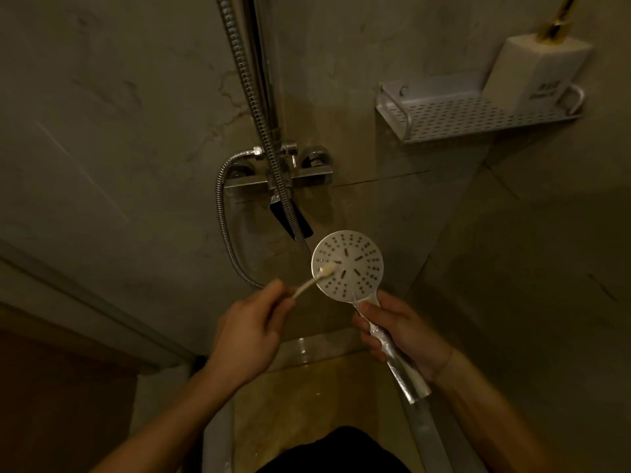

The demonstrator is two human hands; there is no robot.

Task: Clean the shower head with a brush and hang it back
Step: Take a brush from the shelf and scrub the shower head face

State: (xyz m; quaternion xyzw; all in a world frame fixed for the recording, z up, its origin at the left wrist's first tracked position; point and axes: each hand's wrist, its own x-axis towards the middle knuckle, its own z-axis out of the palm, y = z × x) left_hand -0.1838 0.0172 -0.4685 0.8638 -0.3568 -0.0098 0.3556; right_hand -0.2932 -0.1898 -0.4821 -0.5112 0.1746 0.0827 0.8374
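1. Your right hand (399, 331) grasps the chrome handle of the round white plastic shower head (348, 264), with the fingers curled round the grip. The handle's lower end sticks out past your palm toward 5 o'clock.
2. The shower head sits just below the middle of the view. Its flat spray face, dotted with dark nozzle holes, is turned up toward you. The disc lies at 11 o'clock from your right hand.
3. Your left hand (249, 331) grips the thin cream-coloured brush (312, 283), with the fingers closed on the stem. The brush points toward 2 o'clock from that hand.
4. The bristle end rests on the spray face near the rim, at about 8 o'clock on the disc.
5. The chrome mixer tap (307, 180) is fixed to the marbled beige wall at 12 o'clock from the shower head.
6. A ribbed metal hose (222, 213) leaves the tap's left side and loops down to about 9 o'clock of the disc, where it passes behind your left hand.
7. Another stretch of hose drops beside the chrome riser pipe (259, 63), crosses in front of the tap and ends behind the disc's rim at 11 o'clock.
8. A white perforated metal wall shelf (444, 121) hangs at 2 o'clock in the view. A white square bottle with a gold pump (536, 71) stands at its right end.
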